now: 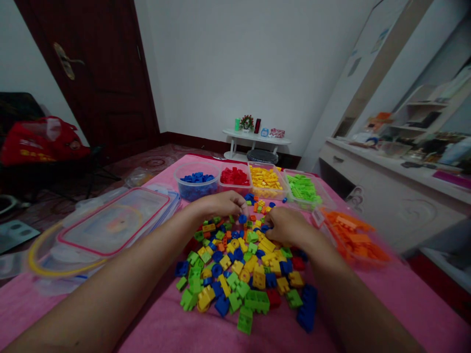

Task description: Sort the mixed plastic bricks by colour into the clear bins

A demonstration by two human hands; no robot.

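Observation:
A loose pile of plastic building blocks [239, 269] in yellow, green, blue, red and orange is spread over the pink cloth. Over its far left part reaches my left hand [228, 203], its fingers curled down and pinched at a round blue building block [243, 219]. My right hand [286, 225] is closed, knuckles up, at the pile's far right. Its fingertips are mostly hidden, close to blue and yellow pieces, so what it holds does not show. Behind the hands stand clear tubs of blue blocks [198, 177], red blocks [234, 176], yellow blocks [265, 177] and green blocks [303, 188].
To the right, beside my forearm, is a tub of orange blocks [355, 238]. Stacked clear lids [117, 220] with red and yellow rims lie at the left. Beyond the table are a small white stand [257, 138], a dark door and a white cabinet [386, 181].

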